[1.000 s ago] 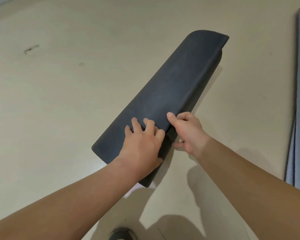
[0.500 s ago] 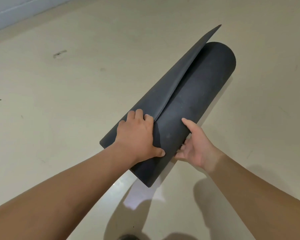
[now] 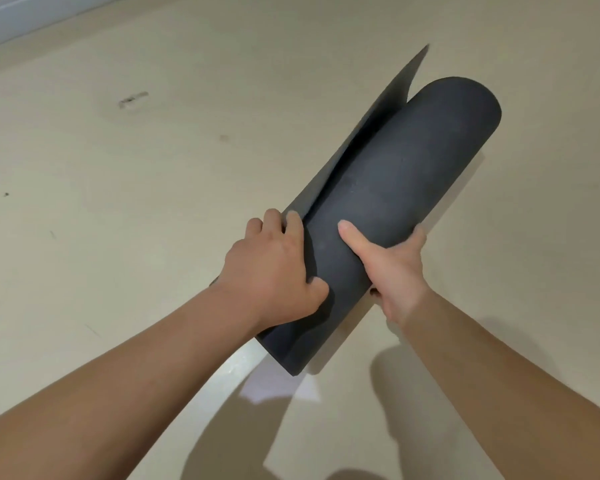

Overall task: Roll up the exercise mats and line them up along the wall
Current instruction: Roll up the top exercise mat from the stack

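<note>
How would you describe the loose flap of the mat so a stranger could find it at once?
Start at the beige floor, then find the dark rolled mat held in both hands. Along its left side a thin flap stands away from the roll, pinched by the left hand; it is flat, not curved.

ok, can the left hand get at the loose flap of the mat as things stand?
Probably yes. The left hand already rests on the dark mat beside the raised flap, with nothing between them. The right hand grips the roll from the other side.
</note>
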`<action>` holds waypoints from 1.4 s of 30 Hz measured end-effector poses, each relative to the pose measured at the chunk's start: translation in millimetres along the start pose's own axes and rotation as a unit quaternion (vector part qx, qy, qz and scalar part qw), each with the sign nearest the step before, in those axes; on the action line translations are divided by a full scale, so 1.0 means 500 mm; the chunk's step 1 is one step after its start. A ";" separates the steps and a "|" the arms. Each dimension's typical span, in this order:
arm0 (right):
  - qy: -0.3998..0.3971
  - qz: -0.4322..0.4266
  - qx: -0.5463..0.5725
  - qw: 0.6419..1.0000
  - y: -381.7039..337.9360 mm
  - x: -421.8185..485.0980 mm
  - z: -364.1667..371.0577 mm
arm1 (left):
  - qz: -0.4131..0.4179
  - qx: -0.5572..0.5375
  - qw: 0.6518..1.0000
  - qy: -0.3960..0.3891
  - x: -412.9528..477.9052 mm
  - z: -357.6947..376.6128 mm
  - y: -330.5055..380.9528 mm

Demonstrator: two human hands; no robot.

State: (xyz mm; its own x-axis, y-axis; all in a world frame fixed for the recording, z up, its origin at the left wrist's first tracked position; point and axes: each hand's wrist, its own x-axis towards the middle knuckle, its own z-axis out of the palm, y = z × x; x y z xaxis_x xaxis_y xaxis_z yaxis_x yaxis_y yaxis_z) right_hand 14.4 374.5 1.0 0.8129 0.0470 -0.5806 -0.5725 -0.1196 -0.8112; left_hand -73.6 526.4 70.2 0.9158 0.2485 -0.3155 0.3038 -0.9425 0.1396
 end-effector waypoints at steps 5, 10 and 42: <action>0.069 -0.044 -0.205 0.975 -0.095 0.014 0.159 | -0.033 -0.003 0.997 -0.066 0.035 -0.032 -0.076; -0.002 -0.152 -0.255 0.955 -0.117 0.041 0.174 | -0.066 -0.248 0.961 -0.101 0.087 -0.062 -0.232; -0.120 -0.127 -0.359 0.917 -0.082 0.070 0.362 | -0.097 -0.251 0.961 -0.065 0.196 -0.047 -0.452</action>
State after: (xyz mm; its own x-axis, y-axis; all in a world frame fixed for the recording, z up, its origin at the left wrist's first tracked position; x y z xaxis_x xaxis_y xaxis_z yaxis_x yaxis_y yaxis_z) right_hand 46.9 560.6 1.4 0.8136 0.3714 -0.4473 -0.0790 -0.6915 -0.7180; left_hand -46.2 768.9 30.0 0.7991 0.3473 -0.4907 0.5830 -0.6466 0.4919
